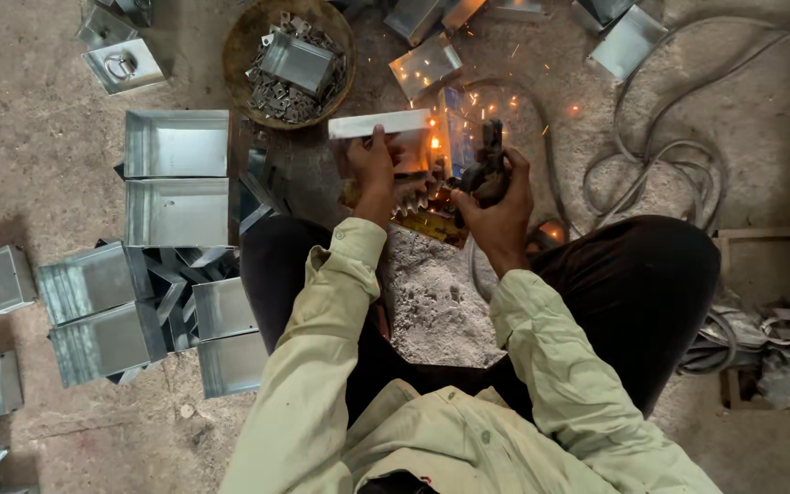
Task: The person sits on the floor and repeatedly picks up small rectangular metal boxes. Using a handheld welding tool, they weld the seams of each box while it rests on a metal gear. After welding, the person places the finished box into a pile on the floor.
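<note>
Pale yellow shirt sleeves (541, 366) nearest, crossing dark trousers. Left hand (372, 174) clamped on shiny rectangular sheet-metal box (379, 124), held on edge just above floor ahead of knees. Right hand (497, 197) wrapped tight round dark welding holder (486, 165), tip beside box, orange sparks (433, 143) at joint. Grey ash heap (432, 293) between legs. Round basket of small metal brackets (287, 62) beyond; open metal boxes (176, 178) stacked left; grey cables (669, 155) coiled right.

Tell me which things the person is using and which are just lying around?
In use:
- left hand holding a sheet-metal box
- right hand gripping a welding tool

Lying about:
- open metal boxes
- basket of small brackets
- cables
</note>
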